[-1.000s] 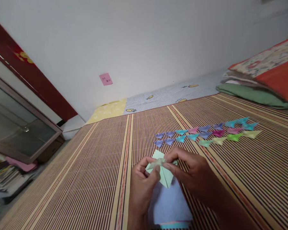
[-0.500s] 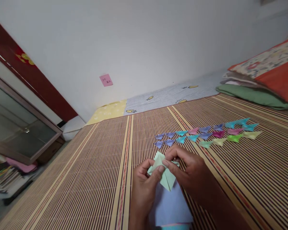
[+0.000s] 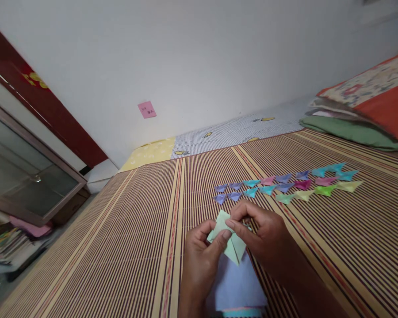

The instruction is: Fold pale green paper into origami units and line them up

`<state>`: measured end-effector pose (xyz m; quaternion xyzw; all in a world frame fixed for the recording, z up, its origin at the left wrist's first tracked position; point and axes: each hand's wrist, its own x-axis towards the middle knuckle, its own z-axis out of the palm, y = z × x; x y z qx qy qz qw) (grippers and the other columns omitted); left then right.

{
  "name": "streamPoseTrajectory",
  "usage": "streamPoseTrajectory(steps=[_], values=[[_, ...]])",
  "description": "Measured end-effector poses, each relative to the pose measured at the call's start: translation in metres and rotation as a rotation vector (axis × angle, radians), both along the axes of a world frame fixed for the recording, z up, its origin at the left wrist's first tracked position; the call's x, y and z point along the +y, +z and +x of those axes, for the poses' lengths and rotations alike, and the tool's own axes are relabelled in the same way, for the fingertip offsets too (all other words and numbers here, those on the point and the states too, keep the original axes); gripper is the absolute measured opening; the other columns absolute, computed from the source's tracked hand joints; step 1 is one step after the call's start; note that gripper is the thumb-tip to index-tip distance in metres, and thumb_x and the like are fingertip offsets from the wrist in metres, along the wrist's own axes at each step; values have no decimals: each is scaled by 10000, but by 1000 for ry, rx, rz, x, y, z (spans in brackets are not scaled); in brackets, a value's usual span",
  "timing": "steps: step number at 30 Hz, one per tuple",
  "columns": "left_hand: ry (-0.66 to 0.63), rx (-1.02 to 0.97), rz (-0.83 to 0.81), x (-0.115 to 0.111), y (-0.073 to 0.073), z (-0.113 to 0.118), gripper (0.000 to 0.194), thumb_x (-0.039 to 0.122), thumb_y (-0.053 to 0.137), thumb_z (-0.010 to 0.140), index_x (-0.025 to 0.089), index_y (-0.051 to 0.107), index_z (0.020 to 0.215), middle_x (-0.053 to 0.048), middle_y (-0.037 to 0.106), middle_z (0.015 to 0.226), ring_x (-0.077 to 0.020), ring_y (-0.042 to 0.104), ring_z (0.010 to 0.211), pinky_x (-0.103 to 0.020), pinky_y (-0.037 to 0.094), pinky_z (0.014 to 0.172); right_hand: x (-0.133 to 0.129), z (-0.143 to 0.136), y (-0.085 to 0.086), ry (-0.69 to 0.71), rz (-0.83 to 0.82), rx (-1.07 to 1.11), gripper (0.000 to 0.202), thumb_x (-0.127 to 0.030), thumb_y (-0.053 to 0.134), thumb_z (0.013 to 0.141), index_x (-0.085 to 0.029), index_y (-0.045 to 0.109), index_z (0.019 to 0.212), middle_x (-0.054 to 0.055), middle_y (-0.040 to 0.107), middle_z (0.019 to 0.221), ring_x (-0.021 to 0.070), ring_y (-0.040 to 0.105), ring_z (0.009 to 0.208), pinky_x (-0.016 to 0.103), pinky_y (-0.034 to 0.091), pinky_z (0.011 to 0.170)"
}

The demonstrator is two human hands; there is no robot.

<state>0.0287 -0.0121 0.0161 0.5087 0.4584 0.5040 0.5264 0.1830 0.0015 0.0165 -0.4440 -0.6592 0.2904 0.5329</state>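
A pale green sheet of folded paper (image 3: 234,251) is held between both hands, its creased lower point facing me. My left hand (image 3: 204,249) pinches its left side, thumb on top and fingers beneath. At the upper right, my right hand (image 3: 262,225) grips it between thumb and index finger; some of its fingertips are hidden behind the paper. Just below lies a stack of paper (image 3: 237,287) with a lavender sheet uppermost, partly covered by the hands.
Beyond my hands, small folded paper pieces (image 3: 301,184) in several colours stand in two rows on the striped mat (image 3: 142,229). Folded bedding (image 3: 361,132) is piled at the far right. A pink note (image 3: 147,109) sticks to the wall; a glass-panelled door (image 3: 23,163) is at left.
The upper flap of the green paper now lies flatter, where raised folds showed before. Both hands have shifted slightly to the right and keep their pinch.
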Motion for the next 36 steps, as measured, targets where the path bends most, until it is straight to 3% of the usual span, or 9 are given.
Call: streamPoseTrajectory(steps=[6, 8, 12, 18, 26, 33, 36], values=[[0, 76, 40, -1, 0, -1, 254, 355, 758, 827, 145, 665, 718, 28, 510, 627, -91, 388, 538, -206, 322, 499, -1, -1, 1, -38, -4, -27, 7, -218, 629, 884, -223, 630, 880, -12, 661, 763, 183, 632, 723, 302, 477, 673], [-12, 63, 41, -1, -1, -1, 261, 358, 755, 829, 146, 655, 712, 29, 504, 624, -95, 397, 545, -208, 334, 507, 0, 0, 3, 1, -6, -41, 71, -215, 621, 890, -221, 657, 952, -12, 658, 778, 177, 631, 725, 293, 475, 668], [-6, 85, 66, 0, -2, -1, 268, 355, 748, 839, 146, 650, 702, 34, 484, 621, -90, 375, 538, -207, 320, 497, 0, 1, 6, 95, 35, -75, 137, -205, 567, 925, -201, 643, 810, 1, 605, 786, 163, 591, 715, 291, 444, 657], [30, -3, 44, -1, 1, 2, 296, 381, 790, 804, 144, 653, 690, 35, 503, 597, -81, 407, 523, -183, 346, 480, 0, -4, 5, -1, 56, -66, 202, -212, 557, 923, -199, 564, 722, 13, 540, 808, 186, 567, 772, 328, 427, 723], [89, -51, 27, -1, -2, 7, 267, 365, 831, 764, 150, 672, 766, 28, 568, 637, -87, 463, 539, -180, 401, 491, -1, -9, 3, -66, 61, -7, 207, -218, 573, 920, -206, 572, 714, 72, 649, 1070, 239, 627, 1048, 358, 433, 897], [88, 3, 75, -1, -6, 6, 267, 358, 788, 814, 154, 636, 731, 40, 525, 627, -88, 445, 550, -183, 396, 498, -4, -11, 2, -32, -21, 38, 228, -237, 574, 934, -213, 557, 708, 11, 655, 826, 190, 617, 788, 313, 427, 731], [105, -11, 62, -2, -4, 7, 271, 357, 801, 799, 166, 612, 763, 46, 539, 630, -86, 453, 527, -181, 385, 476, -4, -11, 2, -39, -3, 36, 229, -231, 569, 936, -212, 551, 709, 5, 635, 793, 186, 601, 763, 314, 417, 718]])
